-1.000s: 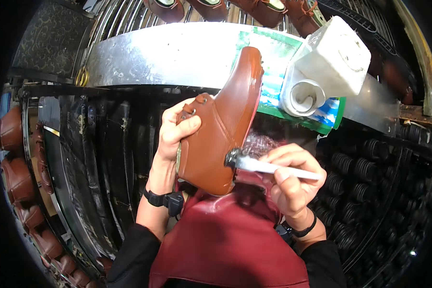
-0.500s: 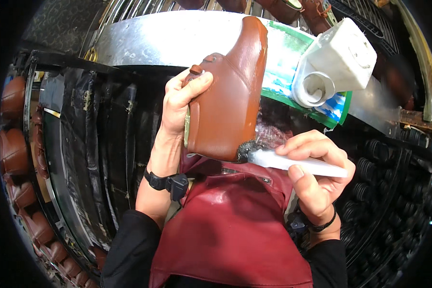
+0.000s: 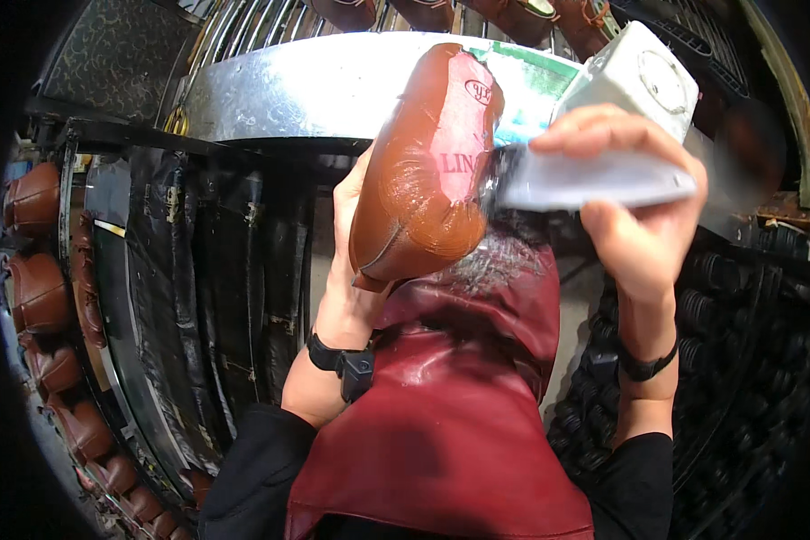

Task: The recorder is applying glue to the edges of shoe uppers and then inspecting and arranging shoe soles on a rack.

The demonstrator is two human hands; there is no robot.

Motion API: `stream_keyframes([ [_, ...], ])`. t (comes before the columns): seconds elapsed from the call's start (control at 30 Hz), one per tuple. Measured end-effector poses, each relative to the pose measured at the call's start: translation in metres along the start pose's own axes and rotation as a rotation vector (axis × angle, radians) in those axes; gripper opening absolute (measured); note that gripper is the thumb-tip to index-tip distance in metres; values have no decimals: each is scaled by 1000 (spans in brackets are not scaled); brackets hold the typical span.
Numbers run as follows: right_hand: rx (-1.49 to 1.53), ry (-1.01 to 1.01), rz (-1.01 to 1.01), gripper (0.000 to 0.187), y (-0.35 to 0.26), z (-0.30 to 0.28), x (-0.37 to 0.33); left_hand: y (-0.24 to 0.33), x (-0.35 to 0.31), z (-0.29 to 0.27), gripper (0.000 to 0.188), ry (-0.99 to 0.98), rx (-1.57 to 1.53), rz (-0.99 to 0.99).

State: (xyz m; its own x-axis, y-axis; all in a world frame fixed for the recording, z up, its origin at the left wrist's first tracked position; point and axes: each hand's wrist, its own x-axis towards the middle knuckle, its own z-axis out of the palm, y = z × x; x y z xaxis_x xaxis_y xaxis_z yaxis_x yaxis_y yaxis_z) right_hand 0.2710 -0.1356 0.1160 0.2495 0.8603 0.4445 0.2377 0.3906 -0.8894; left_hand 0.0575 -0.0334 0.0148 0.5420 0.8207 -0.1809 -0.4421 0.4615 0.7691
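A brown leather shoe upper (image 3: 396,207), stretched over a form, is held up in front of me with its underside showing. A pink insole strip (image 3: 460,121) with dark print runs along that underside. My left hand (image 3: 349,202) grips the shoe from behind on its left; most of those fingers are hidden. In my right hand (image 3: 648,252) is a brush with a pale, broad handle (image 3: 594,180), pinched between thumb and fingers. Its dark bristles (image 3: 499,180) touch the right edge of the underside. Motion blurs the brush.
Beyond the shoe lies a curved metal worktop (image 3: 279,90), with a white plastic jug (image 3: 643,76) at its right. More brown shoes (image 3: 513,20) sit on a rack behind. Shoes (image 3: 36,292) line the left side; stacked black items (image 3: 693,315) fill the right. A red apron (image 3: 441,450) covers my lap.
My left hand has turned the shoe so its underside faces up rather than its side. My right hand has carried the brush up from the lower edge to the underside's right edge.
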Motion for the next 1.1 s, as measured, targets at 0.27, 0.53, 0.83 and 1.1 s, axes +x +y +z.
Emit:
stream_keyframes([
  [0.27, 596, 575, 399, 13, 78, 49, -17, 35, 18, -19, 39, 38, -74, -65],
  [0.53, 720, 826, 704, 21, 74, 51, -33, 132, 114, -44, 35, 404, 751, 625],
  [0.83, 495, 874, 674, 23, 54, 42, -4, 271, 381, -132, 61, 862, 1801, 127],
  [1.1, 442, 828, 680, 22, 66, 63, 5, 217, 395, -168, 64, 828, 1635, 151],
])
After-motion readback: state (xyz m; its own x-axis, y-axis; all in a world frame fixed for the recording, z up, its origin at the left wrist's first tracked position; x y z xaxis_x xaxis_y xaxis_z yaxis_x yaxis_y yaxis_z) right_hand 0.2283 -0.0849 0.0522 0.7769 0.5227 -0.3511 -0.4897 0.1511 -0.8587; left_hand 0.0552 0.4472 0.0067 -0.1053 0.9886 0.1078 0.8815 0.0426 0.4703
